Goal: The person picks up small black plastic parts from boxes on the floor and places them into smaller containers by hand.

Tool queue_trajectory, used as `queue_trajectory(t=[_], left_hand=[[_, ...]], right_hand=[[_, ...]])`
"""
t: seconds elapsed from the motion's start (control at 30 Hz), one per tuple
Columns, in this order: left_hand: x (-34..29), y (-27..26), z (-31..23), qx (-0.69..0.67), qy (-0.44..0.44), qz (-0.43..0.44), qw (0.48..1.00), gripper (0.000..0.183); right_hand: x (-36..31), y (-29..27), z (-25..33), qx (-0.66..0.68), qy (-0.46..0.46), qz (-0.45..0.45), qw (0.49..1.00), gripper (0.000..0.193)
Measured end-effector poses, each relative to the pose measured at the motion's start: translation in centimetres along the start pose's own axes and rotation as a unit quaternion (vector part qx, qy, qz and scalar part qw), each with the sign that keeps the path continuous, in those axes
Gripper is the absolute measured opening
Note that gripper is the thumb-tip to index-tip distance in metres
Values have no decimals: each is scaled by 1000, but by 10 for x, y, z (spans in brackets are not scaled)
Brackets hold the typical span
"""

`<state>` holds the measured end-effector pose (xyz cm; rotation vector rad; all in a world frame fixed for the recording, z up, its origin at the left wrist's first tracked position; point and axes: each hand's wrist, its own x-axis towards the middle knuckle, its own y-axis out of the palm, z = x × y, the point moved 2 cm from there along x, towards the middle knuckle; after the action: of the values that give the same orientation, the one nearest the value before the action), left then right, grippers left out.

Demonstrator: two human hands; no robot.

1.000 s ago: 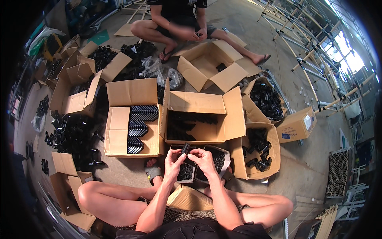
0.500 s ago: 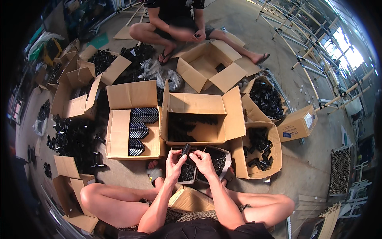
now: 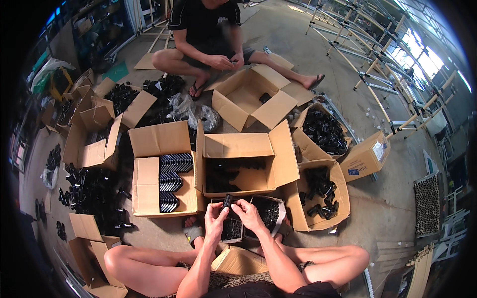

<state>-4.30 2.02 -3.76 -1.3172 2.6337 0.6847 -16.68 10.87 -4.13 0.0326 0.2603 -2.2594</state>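
Between my hands, in front of the middle carton, is a short black pipe joint [image 3: 227,200]. My left hand [image 3: 214,218] is closed around its lower part, thumb on the near side. The fingers of my right hand [image 3: 247,214] are pinched against its right side; whether they also hold a small part is hidden. Just below my hands stand two small open boxes of tiny black parts, one with its contents [image 3: 232,230] near my left wrist, the other with its contents [image 3: 269,213] beyond my right hand.
A carton [image 3: 144,191] at left holds neatly stacked black joints [image 3: 171,181]. The middle carton [image 3: 238,145] and right carton [image 3: 343,208] hold more. Loose joints [image 3: 92,188] lie on the left floor. Opposite sits another person [image 3: 206,35], hands together, behind an open carton [image 3: 231,107].
The view has tilted up, so the cartons sit lower in it. My hands still hold the joint, now more upright. The other person's hands have moved closer together.
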Motion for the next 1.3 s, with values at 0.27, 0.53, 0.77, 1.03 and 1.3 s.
queue_trajectory(t=[0.27,0.53,0.77,1.03,1.3], left_hand=[[-3,-2,5,7,8,-16,1000,28],[0,-5,5,3,-9,-15,1000,23],[-1,-5,7,-4,-18,-14,1000,23],[0,-6,9,-6,-16,-32,999,28],[1,-9,12,-7,-26,-34,999,29]], right_hand=[[-3,2,22,-148,-20,-8,989,29],[-1,-6,28,-73,10,38,997,29],[2,1,9,-87,17,10,996,26],[3,-1,15,-61,45,64,995,27],[1,2,5,27,19,43,999,29]])
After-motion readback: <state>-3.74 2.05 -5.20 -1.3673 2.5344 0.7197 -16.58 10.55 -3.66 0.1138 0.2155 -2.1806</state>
